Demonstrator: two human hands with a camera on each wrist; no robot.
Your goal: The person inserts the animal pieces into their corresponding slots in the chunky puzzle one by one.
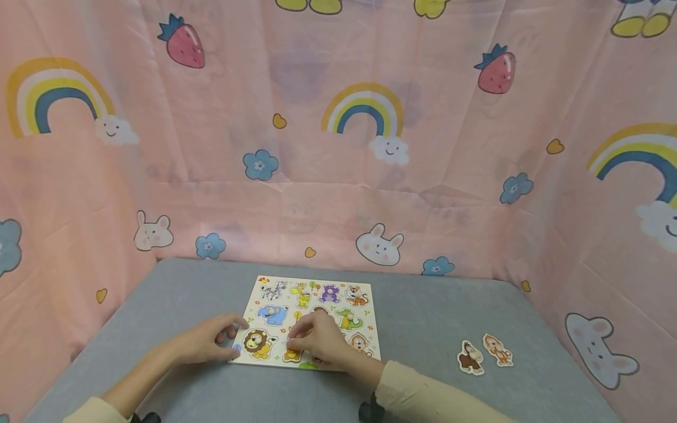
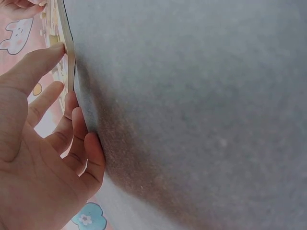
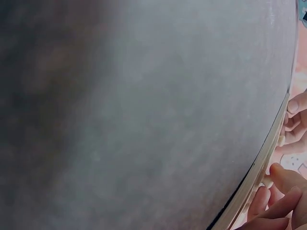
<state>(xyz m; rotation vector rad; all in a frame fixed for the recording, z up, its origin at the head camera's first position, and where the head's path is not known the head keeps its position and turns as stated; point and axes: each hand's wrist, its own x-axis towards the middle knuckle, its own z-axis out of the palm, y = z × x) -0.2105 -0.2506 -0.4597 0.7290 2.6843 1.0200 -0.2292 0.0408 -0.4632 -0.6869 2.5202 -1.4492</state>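
Observation:
A white wooden animal puzzle board [image 1: 312,284] lies on the table, with a zebra, giraffe, purple hippo, blue elephant, crocodile and lion among its pictures. My left hand [image 1: 208,339] is at the board's left edge, thumb and index fingertips touching it, the other fingers loosely bent beside it. Over the lower middle of the board, my right hand [image 1: 322,341] pinches a small orange-yellow animal puzzle piece [image 1: 292,356] between thumb and fingers. That hand covers part of the bottom row. The right wrist view shows its thumb [image 3: 288,179] against a small pale bit just above the board's edge.
Two loose puzzle pieces lie on the grey table [image 1: 423,329] to the right: a brown gorilla [image 1: 470,358] and an orange monkey [image 1: 498,351]. A pink patterned cloth [image 1: 296,217] hangs behind the table and on both sides.

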